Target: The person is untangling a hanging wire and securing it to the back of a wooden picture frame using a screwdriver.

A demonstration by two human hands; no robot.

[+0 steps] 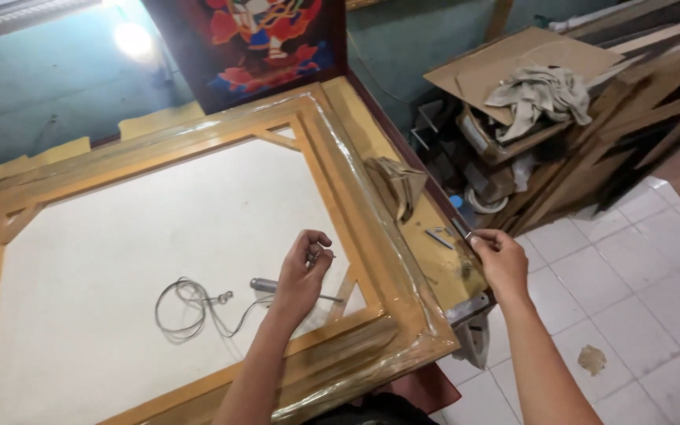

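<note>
A large wooden picture frame [340,169] wrapped in clear plastic lies face down, its white backing [143,260] showing. My left hand [304,271] hovers over the backing near the frame's lower right corner, fingertips pinched on something tiny, perhaps a small screw. Just below it lies a screwdriver [277,287] with a grey handle. A coil of thin wire [190,307] with a small ring rests to the left. My right hand [501,260] is off the frame's right edge, closed on a small dark metal tool [461,228].
The frame rests on a yellow-topped table [434,267]. A crumpled brown paper piece [399,185] lies on its right rim. Cardboard boxes with a grey rag [541,94] and stacked wood stand at right. White tiled floor [631,299] lies below. A colourful painting [265,35] leans behind.
</note>
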